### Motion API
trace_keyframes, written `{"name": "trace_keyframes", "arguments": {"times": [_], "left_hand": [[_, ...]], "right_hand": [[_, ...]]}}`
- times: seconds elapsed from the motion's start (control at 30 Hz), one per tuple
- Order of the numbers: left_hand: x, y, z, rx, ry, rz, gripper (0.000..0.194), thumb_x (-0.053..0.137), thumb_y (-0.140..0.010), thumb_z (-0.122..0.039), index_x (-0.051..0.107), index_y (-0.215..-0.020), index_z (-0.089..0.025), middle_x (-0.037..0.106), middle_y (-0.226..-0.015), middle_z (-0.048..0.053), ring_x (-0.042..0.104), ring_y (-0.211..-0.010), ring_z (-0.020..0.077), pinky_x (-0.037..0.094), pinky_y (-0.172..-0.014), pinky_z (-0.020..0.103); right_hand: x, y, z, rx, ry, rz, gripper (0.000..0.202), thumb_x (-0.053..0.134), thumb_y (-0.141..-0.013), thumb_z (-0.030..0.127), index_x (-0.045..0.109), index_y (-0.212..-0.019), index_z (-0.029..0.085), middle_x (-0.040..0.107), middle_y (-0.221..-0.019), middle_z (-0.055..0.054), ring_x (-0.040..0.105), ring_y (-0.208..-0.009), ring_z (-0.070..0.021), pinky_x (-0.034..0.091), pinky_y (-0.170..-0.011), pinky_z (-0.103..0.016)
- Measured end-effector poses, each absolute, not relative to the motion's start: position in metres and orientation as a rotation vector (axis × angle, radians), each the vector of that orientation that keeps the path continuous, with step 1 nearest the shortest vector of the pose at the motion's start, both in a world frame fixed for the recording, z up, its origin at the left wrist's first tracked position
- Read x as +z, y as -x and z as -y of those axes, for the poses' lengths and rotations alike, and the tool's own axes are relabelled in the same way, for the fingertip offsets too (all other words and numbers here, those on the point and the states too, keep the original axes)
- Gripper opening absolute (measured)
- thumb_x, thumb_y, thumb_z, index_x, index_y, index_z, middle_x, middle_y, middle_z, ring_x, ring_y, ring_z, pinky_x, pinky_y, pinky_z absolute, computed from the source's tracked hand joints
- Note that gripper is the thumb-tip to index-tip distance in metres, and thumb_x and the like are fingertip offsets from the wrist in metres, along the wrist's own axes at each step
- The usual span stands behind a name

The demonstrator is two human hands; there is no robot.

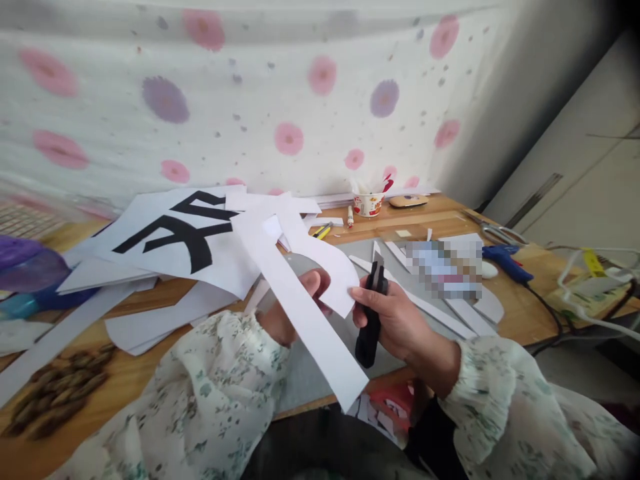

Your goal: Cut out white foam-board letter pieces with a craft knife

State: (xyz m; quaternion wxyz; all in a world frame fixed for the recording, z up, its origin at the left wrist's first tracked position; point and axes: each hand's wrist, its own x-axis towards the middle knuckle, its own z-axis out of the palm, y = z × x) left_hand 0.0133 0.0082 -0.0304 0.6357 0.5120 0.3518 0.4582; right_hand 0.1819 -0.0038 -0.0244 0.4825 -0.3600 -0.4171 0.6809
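A white cut-out of stiff paper or board [310, 320], with one straight strip and one curved arm, is held up tilted over the desk. My left hand [283, 319] is closed on it from behind, with most of the fingers hidden by the strip. In my right hand [400, 320] is a black utility knife [370, 327], blade tip pointing up and away. The thumb and fingertip of that hand also pinch the lower end of the curved arm. Beneath both hands lies a grey cutting mat [300, 393], partly covered by white offcuts [440, 310].
White sheets with black lettering [170, 233] pile up at the left, near brown pods [60, 390]. A paper cup [369, 204], scissors [495, 230], a blue glue gun [507, 262] and a pixelated object [445, 268] are behind and right. A red container with scraps [393, 400] sits below the desk edge.
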Motion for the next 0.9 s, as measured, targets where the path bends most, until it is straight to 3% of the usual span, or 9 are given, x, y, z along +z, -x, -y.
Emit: {"name": "trace_keyframes", "arguments": {"times": [0.07, 0.17, 0.33, 0.47, 0.6, 0.73, 0.9], "left_hand": [[-0.032, -0.011, -0.005, 0.884, -1.22, -0.656, 0.05, 0.055, -0.08, -0.065, 0.062, -0.078, -0.016, 0.064, -0.074, 0.007, 0.056, -0.064, 0.0156, 0.044, -0.059, 0.027], [-0.038, -0.003, -0.011, 0.745, -1.224, -0.611, 0.042, 0.07, -0.074, -0.053, 0.065, -0.08, -0.013, 0.064, -0.068, 0.006, 0.055, -0.055, 0.0132, 0.039, -0.047, 0.023], [-0.045, -0.002, -0.015, 0.869, -1.112, -0.586, 0.035, 0.072, -0.076, -0.045, 0.064, -0.083, -0.012, 0.062, -0.063, 0.001, 0.056, -0.049, 0.0117, 0.043, -0.045, 0.021], [-0.036, -0.008, -0.003, 0.938, -1.018, -0.5, 0.04, 0.068, -0.076, -0.053, 0.061, -0.076, -0.013, 0.061, -0.056, 0.0, 0.055, -0.042, 0.0111, 0.042, -0.043, 0.021], [-0.024, -0.014, 0.009, 0.942, -0.948, -0.446, 0.042, 0.068, -0.074, -0.054, 0.059, -0.067, -0.014, 0.055, -0.046, -0.001, 0.046, -0.036, 0.008, 0.037, -0.039, 0.019], [-0.021, -0.018, 0.014, 0.96, -0.862, -0.38, 0.035, 0.07, -0.076, -0.045, 0.06, -0.066, -0.013, 0.055, -0.048, -0.003, 0.045, -0.036, 0.005, 0.035, -0.038, 0.016], [-0.027, -0.016, 0.014, 0.94, -0.886, -0.34, 0.042, 0.065, -0.081, -0.051, 0.06, -0.064, -0.013, 0.054, -0.043, -0.001, 0.047, -0.036, 0.0062, 0.034, -0.038, 0.016]], "right_hand": [[-0.029, -0.18, 0.007, 1.679, 0.9, 1.095, 0.027, 0.077, -0.07, 0.035, 0.059, -0.067, 0.016, 0.059, -0.053, 0.003, 0.048, -0.042, -0.0071, 0.032, -0.044, -0.02], [-0.031, -0.18, 0.009, 1.663, 0.929, 1.179, 0.027, 0.076, -0.071, 0.037, 0.058, -0.068, 0.016, 0.06, -0.053, 0.003, 0.049, -0.044, -0.0081, 0.034, -0.044, -0.021], [-0.022, -0.191, 0.004, 1.538, 0.931, 1.285, 0.03, 0.07, -0.077, 0.04, 0.051, -0.067, 0.019, 0.051, -0.051, 0.006, 0.044, -0.043, -0.0084, 0.034, -0.044, -0.022], [-0.013, -0.199, 0.004, 1.088, 1.057, 1.692, 0.025, 0.064, -0.082, 0.036, 0.051, -0.068, 0.02, 0.048, -0.053, 0.005, 0.042, -0.047, -0.0097, 0.035, -0.048, -0.024], [-0.013, -0.199, 0.009, 0.549, 0.978, 2.13, 0.008, 0.06, -0.08, 0.021, 0.055, -0.074, 0.02, 0.055, -0.063, 0.002, 0.047, -0.056, -0.0112, 0.037, -0.055, -0.024], [-0.017, -0.195, 0.011, 0.341, 0.88, 2.23, 0.007, 0.055, -0.074, 0.014, 0.055, -0.078, 0.019, 0.059, -0.067, -0.001, 0.054, -0.059, -0.0138, 0.038, -0.055, -0.024], [-0.017, -0.189, 0.01, 0.172, 0.906, 2.219, 0.003, 0.052, -0.078, 0.018, 0.055, -0.077, 0.018, 0.06, -0.065, -0.003, 0.055, -0.058, -0.0161, 0.037, -0.053, -0.025]]}}
